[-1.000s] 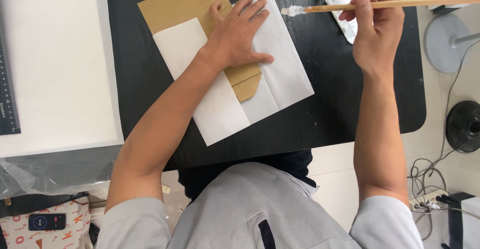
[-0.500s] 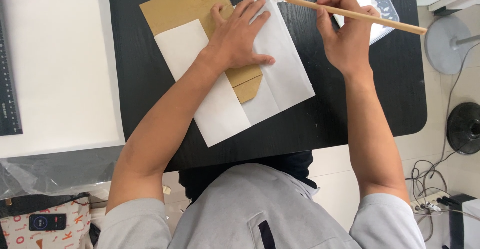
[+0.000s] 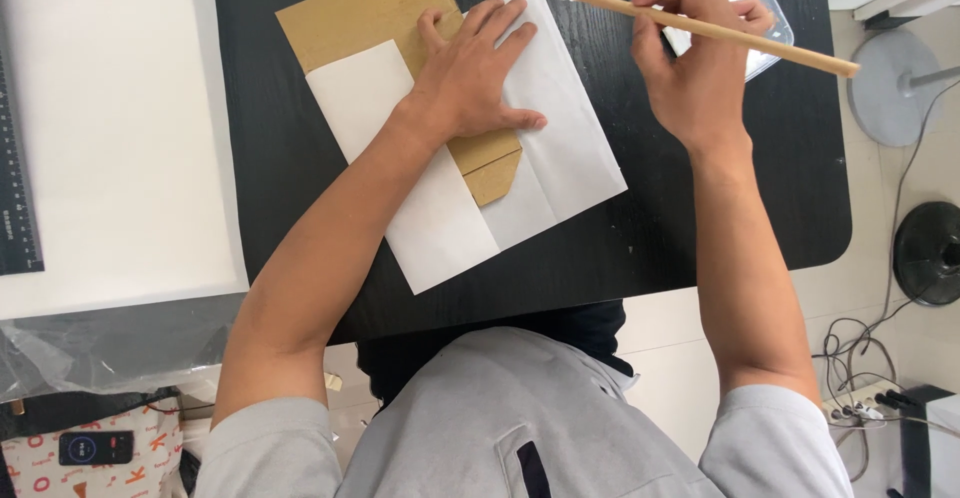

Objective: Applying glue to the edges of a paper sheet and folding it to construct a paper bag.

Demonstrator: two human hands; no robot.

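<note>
Hands: left [image 3: 470, 78] flat on folded paper [image 3: 560, 148] | right [image 3: 695, 68] gripping brush [image 3: 700, 28], tip at paper's top edge

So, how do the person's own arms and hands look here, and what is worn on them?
Both arms are bare from above the elbow down. Short light grey sleeves of a shirt cover only the upper arms: the left sleeve and the right sleeve. The left hand and the right hand wear no gloves. No watch, ring or bracelet shows on either wrist or on the visible fingers.
</note>
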